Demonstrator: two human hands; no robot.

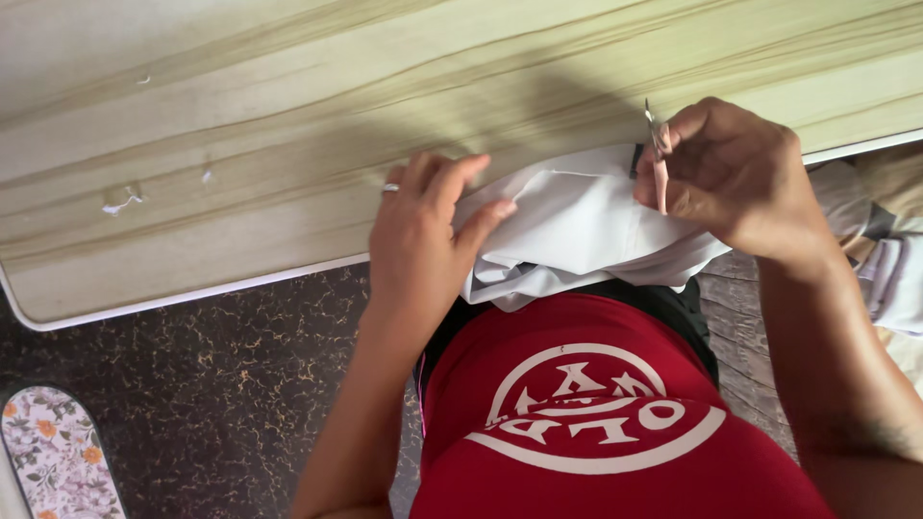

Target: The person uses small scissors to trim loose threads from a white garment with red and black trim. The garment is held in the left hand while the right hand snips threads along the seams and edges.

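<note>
Across the top of the view runs a pale wood-grain tabletop (288, 144) with a white edge band, its near edge slanting from lower left to upper right; a few small light scraps lie on it at the left. Below it is a dark speckled floor (212, 384), with a flowered sandal (58, 457) at the bottom left corner. Bunched over the table edge and falling toward the person's lap is a white garment (577, 231), folded on itself, with a dark bit showing at its upper edge. The left hand (423, 231), a ring on one finger, lies flat on the cloth's left side, fingers together and pressing it against the table. The right hand (735, 178) has thumb and fingers pinched tight on a small thread snip (659, 159) with a pinkish handle and thin metal tip pointing up, right at the cloth's upper edge. To do this well, I judge the left hand should keep the fabric taut and flat, the tip should catch only thread, not the weave, and the cuts should be short.
</note>
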